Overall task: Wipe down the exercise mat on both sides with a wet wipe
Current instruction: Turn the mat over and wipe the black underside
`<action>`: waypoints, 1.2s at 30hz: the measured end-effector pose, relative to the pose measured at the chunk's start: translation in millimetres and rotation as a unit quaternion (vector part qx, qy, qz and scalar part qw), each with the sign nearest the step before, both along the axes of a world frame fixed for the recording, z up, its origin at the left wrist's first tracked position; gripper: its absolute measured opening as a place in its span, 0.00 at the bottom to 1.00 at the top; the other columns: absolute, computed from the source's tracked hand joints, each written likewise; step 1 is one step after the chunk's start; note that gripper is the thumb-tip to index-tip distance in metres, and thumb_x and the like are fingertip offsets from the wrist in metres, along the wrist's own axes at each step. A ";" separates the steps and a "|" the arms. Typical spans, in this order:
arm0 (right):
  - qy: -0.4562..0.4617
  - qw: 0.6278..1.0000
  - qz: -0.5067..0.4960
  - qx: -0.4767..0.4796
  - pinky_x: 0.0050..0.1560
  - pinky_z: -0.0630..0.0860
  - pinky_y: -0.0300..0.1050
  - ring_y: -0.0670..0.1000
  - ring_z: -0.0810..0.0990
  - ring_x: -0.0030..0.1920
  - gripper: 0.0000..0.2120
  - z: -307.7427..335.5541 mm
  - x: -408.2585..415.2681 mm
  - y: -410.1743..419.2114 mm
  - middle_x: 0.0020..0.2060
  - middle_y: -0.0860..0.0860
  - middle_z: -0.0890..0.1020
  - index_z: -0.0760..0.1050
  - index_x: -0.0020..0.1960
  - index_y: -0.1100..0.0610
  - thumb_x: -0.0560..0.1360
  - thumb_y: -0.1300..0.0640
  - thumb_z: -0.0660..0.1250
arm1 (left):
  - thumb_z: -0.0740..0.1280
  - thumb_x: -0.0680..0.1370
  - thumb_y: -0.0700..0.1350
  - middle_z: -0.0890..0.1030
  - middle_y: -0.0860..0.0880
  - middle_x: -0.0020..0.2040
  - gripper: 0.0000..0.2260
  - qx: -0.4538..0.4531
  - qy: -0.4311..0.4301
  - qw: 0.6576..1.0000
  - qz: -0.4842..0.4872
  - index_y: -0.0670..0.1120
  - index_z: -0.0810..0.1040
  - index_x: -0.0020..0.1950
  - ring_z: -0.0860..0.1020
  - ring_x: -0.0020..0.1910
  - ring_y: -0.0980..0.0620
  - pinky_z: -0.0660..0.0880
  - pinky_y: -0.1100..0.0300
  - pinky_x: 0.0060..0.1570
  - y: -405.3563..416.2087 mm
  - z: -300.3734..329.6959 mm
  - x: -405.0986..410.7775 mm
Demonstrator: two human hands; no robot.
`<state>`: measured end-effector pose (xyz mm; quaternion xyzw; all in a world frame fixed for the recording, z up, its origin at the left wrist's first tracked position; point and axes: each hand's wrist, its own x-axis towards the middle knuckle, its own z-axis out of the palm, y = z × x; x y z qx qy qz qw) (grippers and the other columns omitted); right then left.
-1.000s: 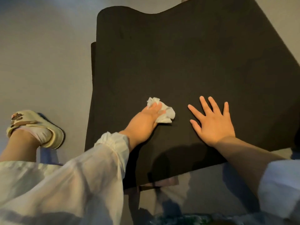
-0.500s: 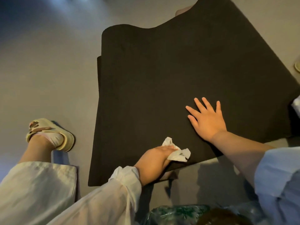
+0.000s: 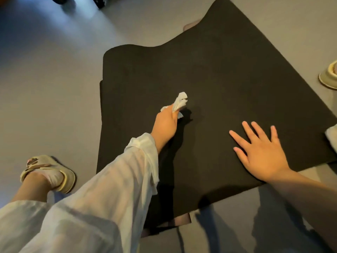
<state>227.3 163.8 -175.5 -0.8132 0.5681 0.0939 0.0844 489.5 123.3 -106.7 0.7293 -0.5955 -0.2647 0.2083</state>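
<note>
A dark exercise mat (image 3: 228,73) lies folded over on the grey floor, its far edge wavy. My left hand (image 3: 166,124) grips a crumpled white wet wipe (image 3: 179,103) near the middle of the mat, the wipe sticking out past the fingers. My right hand (image 3: 262,152) lies flat on the mat near its front right edge, fingers spread and straight.
My left foot in a cream sandal (image 3: 49,172) stands on the floor left of the mat. Another cream shoe (image 3: 329,75) shows at the right edge. A pinkish under-layer (image 3: 182,220) peeks from beneath the mat's front edge.
My left hand carried the wipe from the mat's front edge back up toward its middle. My right hand stayed pressed flat on the mat.
</note>
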 end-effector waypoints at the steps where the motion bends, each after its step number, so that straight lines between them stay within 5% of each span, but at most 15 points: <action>1: -0.002 1.000 -0.003 0.002 0.71 0.47 0.64 0.56 0.53 0.76 0.29 -2.0 -0.6 -0.4 0.75 0.53 0.59 0.53 0.75 0.40 0.77 0.37 0.32 | 0.54 0.83 0.49 0.74 0.55 0.40 0.12 0.007 -0.015 1.000 0.002 0.47 0.75 0.48 0.72 0.39 0.61 0.64 0.68 0.39 -10.7 -1.5 -1.4; 5: -0.011 1.000 -0.010 0.008 0.71 0.41 0.63 0.55 0.48 0.76 0.28 -7.4 -0.7 -3.5 0.77 0.50 0.53 0.43 0.74 0.39 0.74 0.38 0.33 | 0.53 0.82 0.43 0.75 0.47 0.46 0.11 0.028 -0.099 0.995 -0.015 0.42 0.73 0.53 0.72 0.44 0.51 0.67 0.59 0.47 -50.0 -4.2 -3.9; 9: -0.009 1.000 -0.014 0.016 0.70 0.35 0.61 0.54 0.42 0.76 0.25 -13.6 -0.2 -5.5 0.77 0.48 0.46 0.33 0.70 0.37 0.75 0.38 0.36 | 0.55 0.81 0.40 0.73 0.38 0.59 0.13 -0.044 -0.169 0.984 -0.029 0.37 0.70 0.63 0.72 0.57 0.41 0.68 0.53 0.56 -89.5 -4.4 2.4; 15: -0.030 0.999 -0.012 -0.025 0.66 0.58 0.67 0.60 0.68 0.69 0.25 1.9 2.9 -4.0 0.68 0.56 0.71 0.66 0.70 0.44 0.77 0.40 0.45 | 0.55 0.80 0.43 0.51 0.41 0.76 0.24 0.116 -0.444 0.885 -0.083 0.48 0.54 0.75 0.47 0.75 0.38 0.48 0.47 0.71 -99.5 -35.8 38.6; 21: -0.036 0.999 -0.001 -0.026 0.67 0.57 0.68 0.61 0.65 0.71 0.24 -0.2 1.9 -5.0 0.70 0.57 0.69 0.66 0.71 0.45 0.77 0.42 0.49 | 0.53 0.80 0.39 0.54 0.45 0.76 0.25 0.136 -0.412 0.888 -0.153 0.47 0.52 0.77 0.49 0.76 0.44 0.48 0.51 0.73 -86.5 -40.3 46.5; 28: -0.016 1.000 -0.011 -0.010 0.71 0.40 0.62 0.55 0.47 0.76 0.28 -12.7 -0.2 -7.6 0.77 0.50 0.51 0.45 0.75 0.38 0.74 0.38 0.36 | 0.54 0.80 0.41 0.57 0.46 0.74 0.25 0.147 -0.358 0.898 -0.208 0.50 0.52 0.77 0.59 0.71 0.45 0.66 0.52 0.65 -33.1 -36.5 24.1; 36: -0.019 0.999 0.013 -0.029 0.71 0.42 0.64 0.57 0.47 0.76 0.27 -13.9 -0.3 -6.7 0.77 0.52 0.51 0.46 0.75 0.40 0.77 0.39 0.37 | 0.51 0.82 0.38 0.44 0.46 0.78 0.27 0.214 -0.334 0.889 -0.229 0.48 0.42 0.77 0.47 0.76 0.47 0.57 0.58 0.70 51.9 -21.7 -38.6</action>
